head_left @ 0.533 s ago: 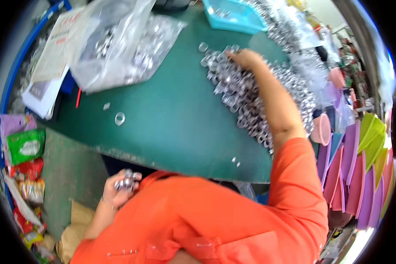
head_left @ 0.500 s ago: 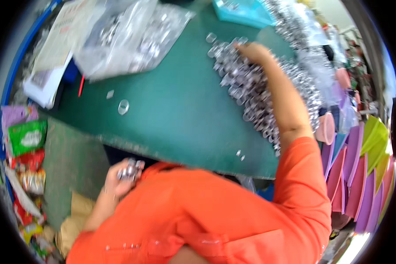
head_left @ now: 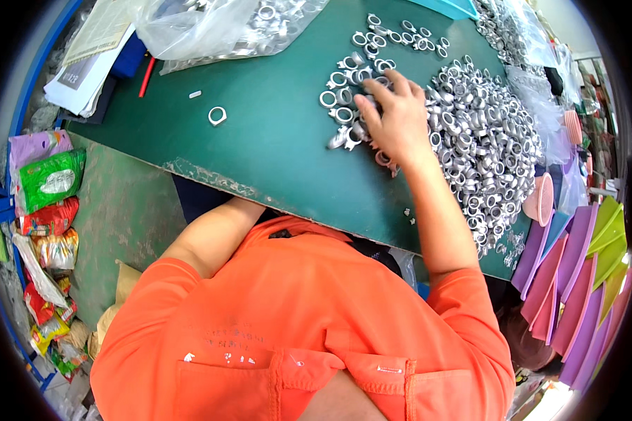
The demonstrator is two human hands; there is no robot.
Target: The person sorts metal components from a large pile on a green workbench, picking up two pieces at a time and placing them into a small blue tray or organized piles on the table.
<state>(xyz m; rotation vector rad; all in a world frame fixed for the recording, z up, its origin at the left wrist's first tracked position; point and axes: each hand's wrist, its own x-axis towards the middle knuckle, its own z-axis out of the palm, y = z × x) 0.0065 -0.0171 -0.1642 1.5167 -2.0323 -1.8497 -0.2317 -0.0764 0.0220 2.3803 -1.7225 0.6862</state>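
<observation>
My right hand [head_left: 393, 119] lies palm down with fingers spread on a heap of small silver metal rings [head_left: 488, 140] on the green table [head_left: 274, 140]. Loose rings [head_left: 340, 95] lie scattered just under and left of its fingertips. Whether any ring is pinched under the palm is hidden. My left forearm [head_left: 211, 238] runs up to the table's near edge, and the hand itself is out of sight below it. My orange shirt [head_left: 295, 330] fills the lower view.
A single ring [head_left: 218, 116] lies apart at the left. Clear plastic bags of rings [head_left: 218, 28], papers [head_left: 91, 63] and a red pen [head_left: 146, 76] sit at the far left. Snack packets [head_left: 49, 182] lie on the floor. Coloured sheets [head_left: 583, 266] and pink discs [head_left: 541, 200] stand at the right.
My right hand has drawn back from the heap's far end to its near left side. My left hand, which held several rings by my lap, has gone out of sight under the table edge.
</observation>
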